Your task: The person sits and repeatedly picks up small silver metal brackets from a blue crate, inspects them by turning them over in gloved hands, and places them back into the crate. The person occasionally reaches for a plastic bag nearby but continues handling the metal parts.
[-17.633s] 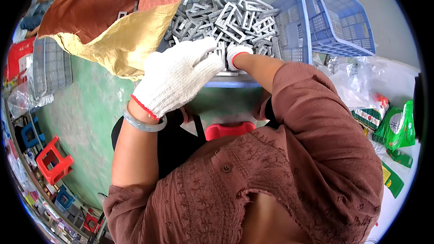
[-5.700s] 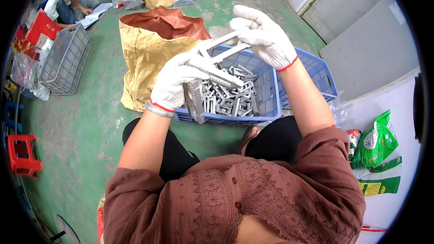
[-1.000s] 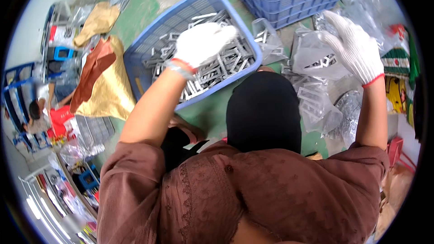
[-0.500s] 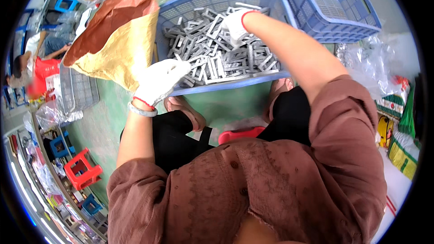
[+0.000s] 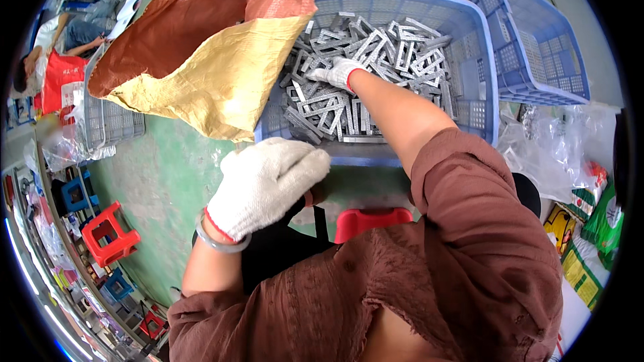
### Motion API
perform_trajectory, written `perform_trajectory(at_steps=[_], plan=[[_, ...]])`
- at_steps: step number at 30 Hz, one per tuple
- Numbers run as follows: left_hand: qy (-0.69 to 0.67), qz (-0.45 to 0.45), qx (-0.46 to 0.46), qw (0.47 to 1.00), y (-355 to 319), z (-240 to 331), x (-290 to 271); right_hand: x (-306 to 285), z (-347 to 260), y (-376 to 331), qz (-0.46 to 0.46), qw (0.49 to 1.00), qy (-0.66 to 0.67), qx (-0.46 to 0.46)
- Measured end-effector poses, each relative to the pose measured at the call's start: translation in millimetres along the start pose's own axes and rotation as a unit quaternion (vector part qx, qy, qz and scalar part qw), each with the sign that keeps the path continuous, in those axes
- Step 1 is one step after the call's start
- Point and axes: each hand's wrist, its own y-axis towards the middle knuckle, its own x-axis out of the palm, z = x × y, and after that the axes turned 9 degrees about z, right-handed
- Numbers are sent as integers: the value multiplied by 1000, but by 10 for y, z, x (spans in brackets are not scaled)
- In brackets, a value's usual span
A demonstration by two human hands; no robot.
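Observation:
My right hand (image 5: 337,73), in a white knit glove with a red cuff, reaches into a blue plastic crate (image 5: 409,161). Its fingers stretch leftward, touching a heap of small grey metal frames (image 5: 402,50); the fingertips are partly lost among them. My left hand (image 5: 272,181), gloved the same way, hovers before the crate's near left corner. Its fingers are bent and pressed together, and the palm side is hidden, so anything in it cannot be seen. Leaning over the crate's left side is a yellow woven sack (image 5: 208,84), its reddish-brown mouth wide open.
Stacked blue crates (image 5: 537,60) stand at the right, with clear plastic bags (image 5: 550,147) below. A grey basket (image 5: 114,124) and red stool (image 5: 111,234) are to the left. Another person (image 5: 50,43) sits at the far left. A red stool (image 5: 372,221) is beneath me.
The view has shifted, so crate and sack appear farther right and larger. My left hand has come away from the sack and crate edge toward me. My right hand has moved leftward over the frames.

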Motion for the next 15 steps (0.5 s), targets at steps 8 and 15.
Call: perform_trajectory(at_steps=[8,15], plan=[[-64,6,24,998,22,-35,40,121,-32,413,-53,998,-11,16],[-52,-15,7,999,36,-33,50,181,-43,161,-5,999,-10,32]])
